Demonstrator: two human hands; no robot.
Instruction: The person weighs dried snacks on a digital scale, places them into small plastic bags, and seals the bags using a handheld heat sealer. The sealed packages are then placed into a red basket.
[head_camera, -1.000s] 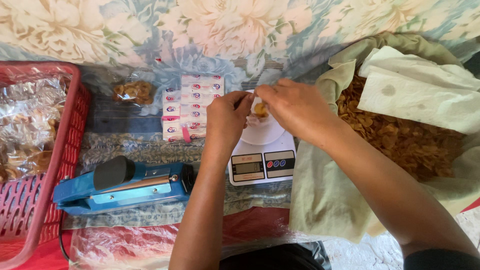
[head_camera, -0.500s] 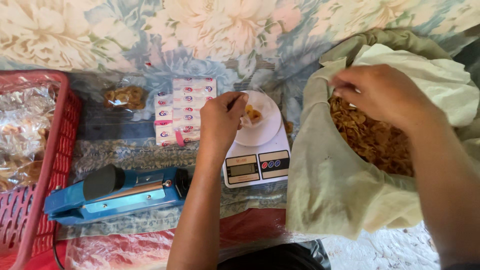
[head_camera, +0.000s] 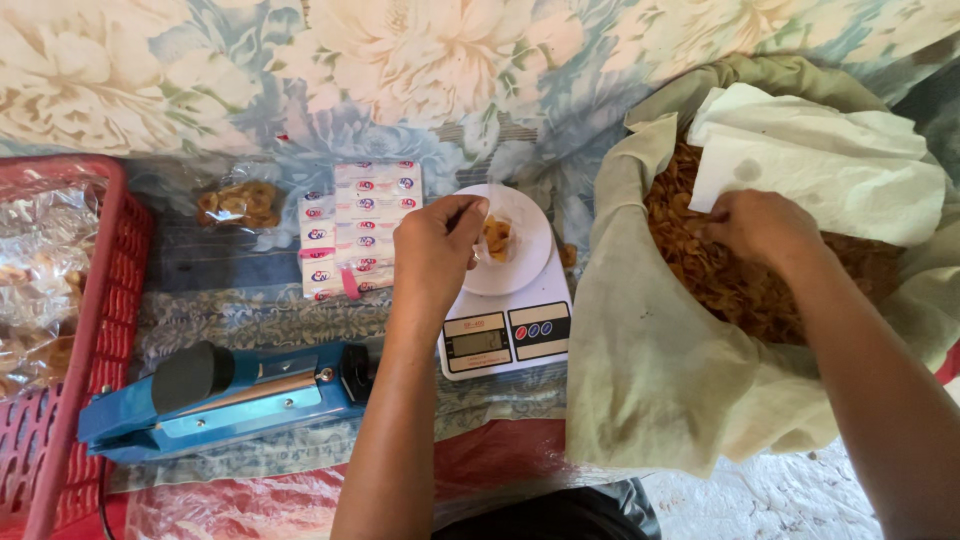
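Note:
My left hand (head_camera: 436, 252) holds a small clear plastic bag (head_camera: 494, 238) with a few brown chips in it, on the round white pan of a white kitchen scale (head_camera: 505, 335). My right hand (head_camera: 757, 229) reaches into a big cloth-lined sack (head_camera: 660, 370) full of brown fried chips (head_camera: 745, 290), its fingers curled down among them. Whether those fingers hold any chips is hidden. A white paper sheet (head_camera: 810, 160) lies over the far side of the chips.
A blue heat sealer (head_camera: 225, 395) lies in front of the scale. A stack of small white labels (head_camera: 355, 228) and one filled chip packet (head_camera: 238, 203) lie behind it. A red plastic basket (head_camera: 75, 330) with filled packets stands at the left.
My right hand left the scale pan and moved right into the sack of chips, sinking deeper among them. My left hand stayed at the bag on the scale.

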